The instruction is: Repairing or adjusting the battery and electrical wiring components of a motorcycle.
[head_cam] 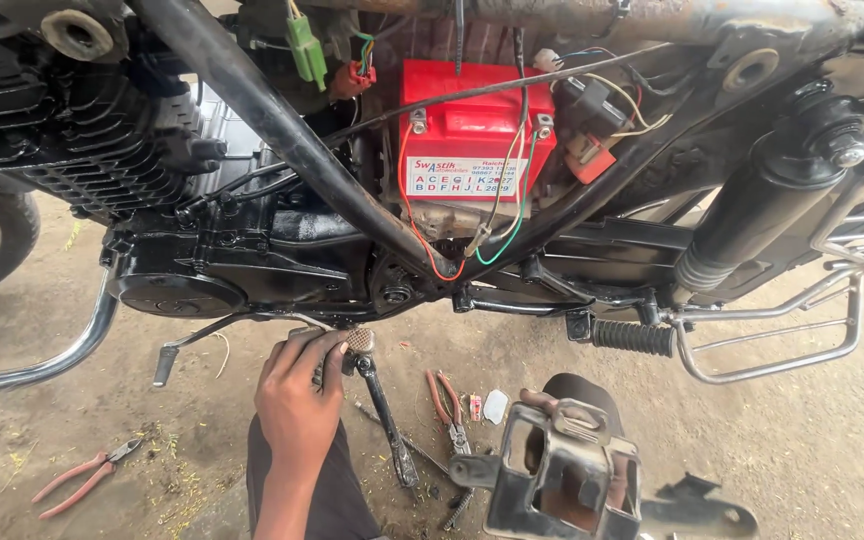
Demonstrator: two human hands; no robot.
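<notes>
Left hand [299, 393] beneath red battery [474, 135]; white label [462, 178]

This is an open-air motorcycle repair spot. A stripped motorcycle frame [282, 130] stands on a bare dirt floor [812, 440], its red battery [472, 130] and loose wiring exposed. Red-handled pliers [82, 475] lie near left, more pliers [449, 405] near the centre.

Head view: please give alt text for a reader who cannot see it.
A person's left hand grips a black lever with a ribbed pad under a stripped motorcycle, while the right hand holds a grey metal bracket. A red battery sits in the frame above; red-handled pliers lie on the dirt.
</notes>
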